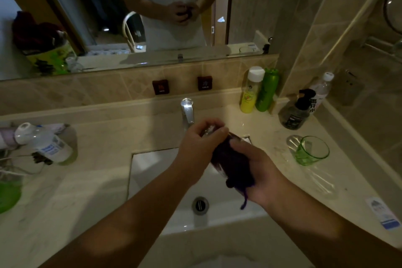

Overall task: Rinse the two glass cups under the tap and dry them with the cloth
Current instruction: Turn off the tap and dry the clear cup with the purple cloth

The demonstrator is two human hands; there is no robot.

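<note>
Over the white sink (152,163) both my hands hold one clear glass cup (210,130) wrapped in a dark purple cloth (232,163). My left hand (200,143) grips the cup's upper end, just in front of the chrome tap (187,111). My right hand (258,172) cradles the cloth around the cup from below. Most of this cup is hidden by cloth and fingers. A green glass cup (309,151) stands upright on the counter to the right, apart from both hands. No water stream is visible from the tap.
Yellow and green bottles (258,91), a dark pump bottle (297,111) and a water bottle (320,91) stand at the back right. A plastic bottle (43,143) lies on the left counter. A mirror (130,17) runs along the back wall. The sink drain (200,205) lies below my hands.
</note>
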